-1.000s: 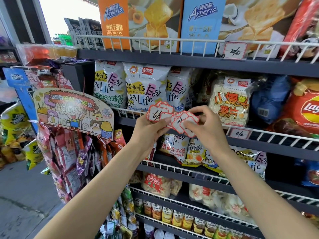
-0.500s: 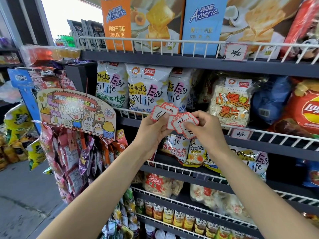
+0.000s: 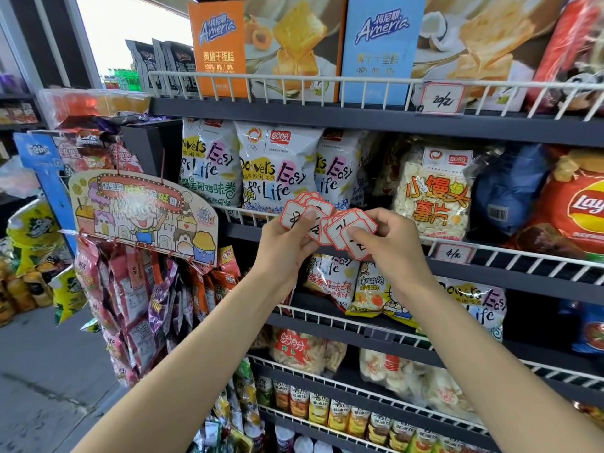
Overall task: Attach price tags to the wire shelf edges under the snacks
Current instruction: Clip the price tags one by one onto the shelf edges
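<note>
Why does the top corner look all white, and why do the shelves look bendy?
In the head view, daylight from the doorway is overexposed, so it washes out to white; the wide-angle lens bows the wire shelf edges into slanted lines; the price tags held in the left hand and right hand stay fairly sharp.

Red-edged white tags (image 3: pixel 328 223) with black handwriting. White wire rail (image 3: pixel 510 253) on dark grey shelf (image 3: pixel 359 117). Orange box (image 3: pixel 219 47) beside light blue box (image 3: pixel 380 44). White bags (image 3: pixel 277 171), yellow and pink lettering. Red-orange chip bag (image 3: pixel 575 207).
</note>
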Motion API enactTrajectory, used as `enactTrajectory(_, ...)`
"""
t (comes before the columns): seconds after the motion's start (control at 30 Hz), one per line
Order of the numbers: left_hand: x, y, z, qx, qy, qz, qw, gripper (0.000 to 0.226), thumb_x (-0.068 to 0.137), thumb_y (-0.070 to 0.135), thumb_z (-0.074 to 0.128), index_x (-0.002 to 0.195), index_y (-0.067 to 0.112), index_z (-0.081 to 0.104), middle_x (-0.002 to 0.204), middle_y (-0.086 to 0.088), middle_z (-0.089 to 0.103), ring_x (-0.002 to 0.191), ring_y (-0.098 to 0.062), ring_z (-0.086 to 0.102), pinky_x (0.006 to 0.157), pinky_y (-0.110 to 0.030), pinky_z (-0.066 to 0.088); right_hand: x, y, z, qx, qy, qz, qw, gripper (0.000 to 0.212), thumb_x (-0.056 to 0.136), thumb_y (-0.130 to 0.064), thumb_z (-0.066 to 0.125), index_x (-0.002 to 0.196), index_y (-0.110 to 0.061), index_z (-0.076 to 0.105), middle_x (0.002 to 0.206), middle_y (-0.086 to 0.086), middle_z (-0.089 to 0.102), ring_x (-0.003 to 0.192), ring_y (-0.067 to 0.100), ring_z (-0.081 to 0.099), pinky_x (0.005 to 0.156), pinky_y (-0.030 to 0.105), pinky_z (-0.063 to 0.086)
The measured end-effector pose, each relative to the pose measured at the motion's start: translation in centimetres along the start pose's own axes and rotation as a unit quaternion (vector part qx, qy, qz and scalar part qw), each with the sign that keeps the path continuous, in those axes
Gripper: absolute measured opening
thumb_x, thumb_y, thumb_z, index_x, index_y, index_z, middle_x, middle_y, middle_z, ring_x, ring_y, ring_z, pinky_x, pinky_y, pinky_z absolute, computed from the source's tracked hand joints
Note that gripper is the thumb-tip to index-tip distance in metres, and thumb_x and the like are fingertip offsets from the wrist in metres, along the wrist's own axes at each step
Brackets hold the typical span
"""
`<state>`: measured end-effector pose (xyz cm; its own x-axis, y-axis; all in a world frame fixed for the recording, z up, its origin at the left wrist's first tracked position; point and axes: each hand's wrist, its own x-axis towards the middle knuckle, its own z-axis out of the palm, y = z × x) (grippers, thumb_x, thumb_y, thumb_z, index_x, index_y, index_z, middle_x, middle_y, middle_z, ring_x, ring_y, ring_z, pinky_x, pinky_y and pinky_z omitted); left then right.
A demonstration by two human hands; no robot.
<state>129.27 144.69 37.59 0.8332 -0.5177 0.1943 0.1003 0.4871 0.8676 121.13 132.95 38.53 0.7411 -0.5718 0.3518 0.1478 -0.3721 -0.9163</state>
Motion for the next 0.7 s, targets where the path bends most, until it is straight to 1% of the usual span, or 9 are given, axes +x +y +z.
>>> enactTrajectory(0.1,0.16,-0.23,0.05,-0.010,0.007,0.000,1.000,0.009,0.090,0.002,0.056,0.094,0.000,0.063,0.088,-0.011,0.072,0.081,-0.021,0.070,0.074,-0.028,0.059,-0.10,-0.10,0.38,-0.002,-0.019,-0.002,1.000,0.012,0.083,-0.007,0.066,0.086,-0.018,0.066,0.085,0.003,0.071,0.080,0.016,0.066,0.073,0.031,0.054)
enactTrajectory(0.2,0.07,-0.27,0.33,-0.037,-0.004,-0.014,0.999,0.010,0.089,0.000,0.054,0.093,0.001,0.064,0.084,-0.009,0.073,0.076,-0.018,0.071,0.070,-0.026,0.059,-0.09,-0.07,0.62,0.002,-0.019,0.004,1.000,0.012,0.083,-0.009,0.067,0.081,-0.020,0.065,0.081,0.003,0.070,0.075,0.014,0.064,0.070,0.032,0.054)
enactTrajectory(0.3,0.07,-0.21,0.25,-0.063,-0.028,-0.021,0.997,0.011,0.092,0.006,0.053,0.096,0.002,0.063,0.087,-0.011,0.072,0.079,-0.020,0.070,0.077,-0.031,0.059,0.01,-0.10,0.49,0.009,-0.020,0.012,1.000,0.010,0.084,-0.009,0.066,0.083,-0.019,0.064,0.082,0.002,0.069,0.074,0.013,0.064,0.068,0.028,0.054)
enactTrajectory(0.37,0.13,-0.12,0.12,-0.082,-0.028,-0.031,0.996,0.013,0.094,0.010,0.051,0.097,0.003,0.062,0.089,-0.011,0.072,0.081,-0.021,0.070,0.081,-0.033,0.058,0.04,-0.05,0.34,0.003,-0.018,0.014,1.000,0.009,0.084,-0.009,0.065,0.084,-0.018,0.064,0.084,0.003,0.070,0.076,0.014,0.065,0.070,0.028,0.054)
enactTrajectory(0.43,0.19,-0.18,-0.03,-0.065,-0.023,-0.020,0.997,0.014,0.095,0.010,0.050,0.095,0.004,0.062,0.087,-0.009,0.073,0.080,-0.019,0.071,0.079,-0.031,0.058,0.00,-0.01,0.19,-0.007,-0.021,0.014,1.000,0.010,0.085,-0.010,0.064,0.082,-0.020,0.064,0.083,0.001,0.070,0.075,0.013,0.065,0.069,0.026,0.054)
enactTrajectory(0.5,0.20,-0.29,-0.12,-0.037,-0.017,-0.005,0.999,0.012,0.094,0.008,0.052,0.091,0.004,0.063,0.082,-0.006,0.073,0.078,-0.017,0.070,0.072,-0.026,0.058,-0.09,-0.06,0.08,-0.009,-0.034,0.010,0.999,0.013,0.086,-0.010,0.063,0.080,-0.022,0.065,0.081,-0.002,0.070,0.073,0.011,0.065,0.068,0.024,0.053)
enactTrajectory(0.57,0.31,-0.30,-0.18,-0.029,-0.007,0.002,1.000,0.008,0.091,0.004,0.055,0.090,0.004,0.063,0.082,-0.007,0.072,0.078,-0.017,0.070,0.069,-0.024,0.057,-0.14,-0.08,0.06,-0.010,-0.046,0.005,0.999,0.017,0.086,-0.009,0.062,0.078,-0.023,0.066,0.081,0.000,0.071,0.073,0.011,0.066,0.069,0.025,0.053)
enactTrajectory(0.63,0.44,-0.22,-0.21,-0.041,-0.004,-0.002,0.999,0.007,0.088,0.000,0.057,0.091,0.003,0.063,0.084,-0.010,0.072,0.078,-0.019,0.070,0.069,-0.025,0.058,-0.12,-0.04,0.07,-0.012,-0.049,0.006,0.999,0.019,0.086,-0.008,0.062,0.076,-0.024,0.066,0.082,0.002,0.071,0.072,0.011,0.066,0.069,0.026,0.053)
enactTrajectory(0.7,0.53,-0.17,-0.14,-0.050,-0.006,-0.011,0.999,0.008,0.086,-0.003,0.058,0.090,0.003,0.063,0.086,-0.011,0.072,0.078,-0.019,0.070,0.071,-0.026,0.058,-0.06,0.03,0.04,-0.007,-0.047,0.010,0.999,0.021,0.087,-0.007,0.061,0.076,-0.024,0.066,0.079,0.000,0.071,0.069,0.008,0.065,0.066,0.023,0.053)
